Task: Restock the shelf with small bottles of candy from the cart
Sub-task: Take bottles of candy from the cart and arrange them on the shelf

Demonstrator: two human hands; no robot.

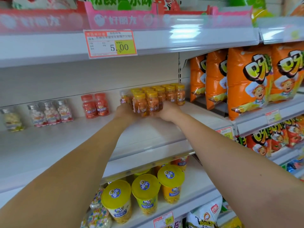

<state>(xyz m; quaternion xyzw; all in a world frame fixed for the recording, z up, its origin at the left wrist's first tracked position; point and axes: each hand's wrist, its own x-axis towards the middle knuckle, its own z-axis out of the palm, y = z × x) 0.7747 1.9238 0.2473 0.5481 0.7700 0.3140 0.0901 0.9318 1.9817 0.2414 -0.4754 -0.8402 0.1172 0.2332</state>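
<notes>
Left grip (125, 111), right grip (166, 112), cupping bottles (146, 103), outstretched

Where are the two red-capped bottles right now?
Head view, left of centre: the red-capped bottles stand near the shelf back, between the silver-capped bottles and the left hand.

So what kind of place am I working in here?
Most likely a supermarket snack aisle: a price tag reading 5.00 on the shelf edge, orange snack bags beside small candy bottles, yellow-lidded cups below.
</notes>
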